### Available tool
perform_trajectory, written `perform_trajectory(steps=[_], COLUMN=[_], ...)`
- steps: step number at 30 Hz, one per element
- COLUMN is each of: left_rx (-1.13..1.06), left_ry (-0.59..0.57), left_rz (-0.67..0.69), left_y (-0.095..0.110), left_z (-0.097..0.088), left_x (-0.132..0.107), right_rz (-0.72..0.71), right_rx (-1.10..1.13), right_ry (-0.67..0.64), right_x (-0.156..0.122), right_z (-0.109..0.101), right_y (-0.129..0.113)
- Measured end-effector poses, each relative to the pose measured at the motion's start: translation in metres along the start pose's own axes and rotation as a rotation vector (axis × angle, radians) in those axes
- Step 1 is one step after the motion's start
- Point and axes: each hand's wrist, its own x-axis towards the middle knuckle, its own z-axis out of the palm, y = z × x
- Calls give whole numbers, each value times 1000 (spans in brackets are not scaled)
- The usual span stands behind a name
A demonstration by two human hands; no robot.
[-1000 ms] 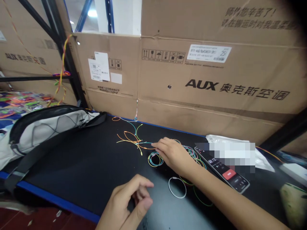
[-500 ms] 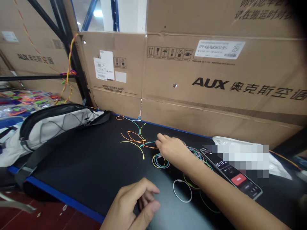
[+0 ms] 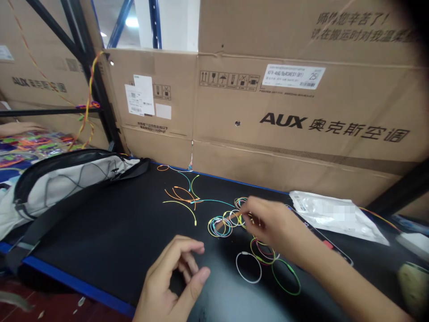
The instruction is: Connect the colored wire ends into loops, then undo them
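My right hand (image 3: 271, 228) hovers over the black mat with its fingertips pinched, and a thin orange wire (image 3: 228, 219) seems to run from them. Coloured wire loops (image 3: 219, 227) lie just left of those fingers, and more loops (image 3: 241, 203) sit partly under them. My left hand (image 3: 174, 277) rests near the mat's front edge, fingers curled on nothing. A white wire loop (image 3: 248, 282) and a green wire loop (image 3: 284, 294) lie between my hands' reach. Loose orange, yellow and cyan wires (image 3: 181, 197) lie further back.
A black mat (image 3: 83, 237) with a blue edge carries a grey-and-black bag (image 3: 67, 179) at left. A phone (image 3: 321, 233) lies partly under my right forearm, beside a white plastic bag (image 3: 335, 214). AUX cardboard boxes (image 3: 301, 120) form the back wall. Another person's hand (image 3: 20, 129) shows far left.
My right hand has moved right and now covers the phone. More wire loops lie near it, and the loops have shifted. My left hand has barely moved.
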Motion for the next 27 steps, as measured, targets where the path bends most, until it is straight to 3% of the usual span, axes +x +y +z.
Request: perform_trajectory(steps=[2, 5, 10, 17, 27], left_rx=[43, 139, 200, 86, 89], left_ry=[27, -27, -68, -191, -47], left_rz=[55, 104, 115, 130, 86], left_y=[1, 5, 7, 3, 2], left_z=[1, 2, 3, 4, 4], left_x=[1, 2, 4, 2, 3], right_rz=[-96, -170, -239, -294, -237], right_rx=[3, -5, 6, 36, 68], right_ry=[0, 7, 71, 124, 114], right_x=[-17, -28, -21, -24, -31], right_z=[6, 18, 32, 33, 37], right_y=[-13, -23, -32, -62, -46])
